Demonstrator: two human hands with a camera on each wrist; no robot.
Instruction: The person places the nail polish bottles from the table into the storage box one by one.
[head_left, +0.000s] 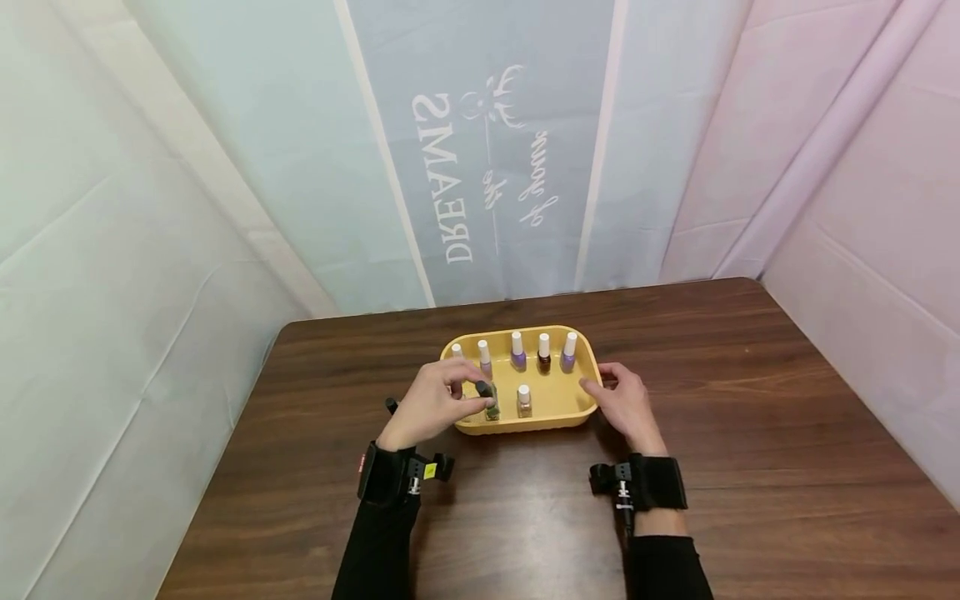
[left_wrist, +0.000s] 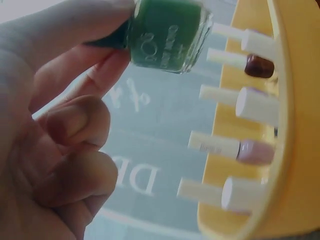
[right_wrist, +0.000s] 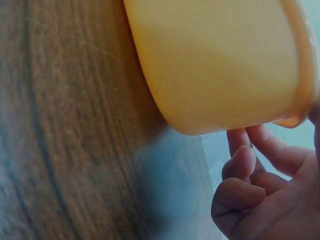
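My left hand (head_left: 437, 403) pinches a green nail polish bottle (left_wrist: 165, 36) by its dark cap, over the front left of a yellow tray (head_left: 558, 402). In the left wrist view the bottle is tilted on its side, with its other fingers curled beneath. My right hand (head_left: 628, 407) grips the tray's right end, thumb over the rim and fingers outside; the right wrist view shows them against the outer wall. Along the tray's back stand several white-capped bottles, among them a dark brown one (head_left: 543, 360) and a purple one (head_left: 568, 361). A beige bottle (head_left: 524, 407) stands near the front.
The tray rests on a dark wooden table (head_left: 750, 400). Pale fabric walls (head_left: 525, 275) with printed lettering enclose its back and sides. A small black thing (head_left: 392, 406) shows just left of my left hand.
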